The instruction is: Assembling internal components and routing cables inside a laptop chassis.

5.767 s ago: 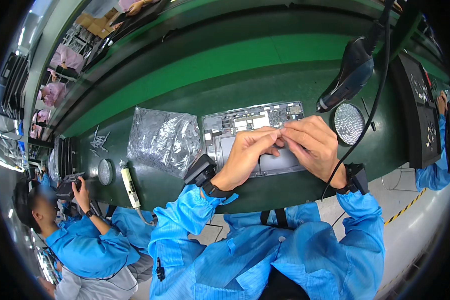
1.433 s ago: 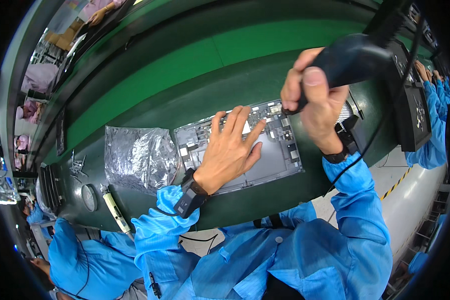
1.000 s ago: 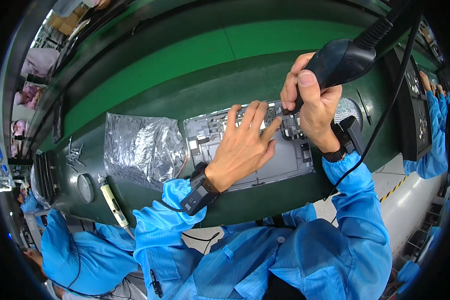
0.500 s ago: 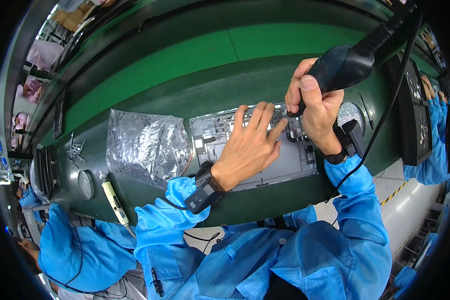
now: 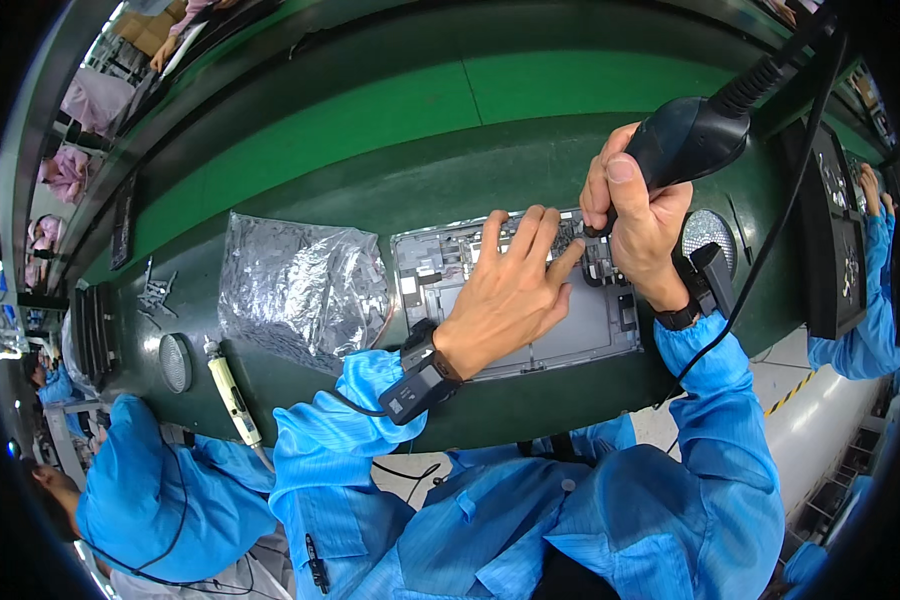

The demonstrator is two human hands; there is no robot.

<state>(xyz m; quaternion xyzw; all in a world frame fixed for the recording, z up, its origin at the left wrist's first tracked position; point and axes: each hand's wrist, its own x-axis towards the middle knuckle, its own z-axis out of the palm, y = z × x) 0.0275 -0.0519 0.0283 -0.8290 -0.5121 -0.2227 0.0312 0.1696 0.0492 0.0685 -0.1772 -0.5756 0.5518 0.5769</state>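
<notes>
On the bench lies an open grey laptop chassis (image 5: 582, 330), with small dark parts and boards along its far side. My left hand (image 5: 508, 308) rests on it, fingers spread and pointing away from me, the fingertips at the row of parts. Wrapped round a black electric screwdriver (image 5: 692, 142) is my right hand (image 5: 642, 228), at the chassis's far right corner. The tool tilts up to the right, with a ribbed cable sleeve at its upper end. Its tip is hidden by my fingers, so I cannot tell whether it touches a screw.
Left of the chassis lies a silvery plastic bag (image 5: 300, 290). Farther left are a cream electric screwdriver (image 5: 232, 392), a round dish (image 5: 175, 362) and loose metal pieces (image 5: 157, 292). Another round dish (image 5: 708, 235) sits by my right wrist. A black cable (image 5: 778, 235) hangs over my right sleeve.
The whole view has shifted slightly. My left hand stays spread on the chassis, and my right hand keeps its grip on the screwdriver at the same corner.
</notes>
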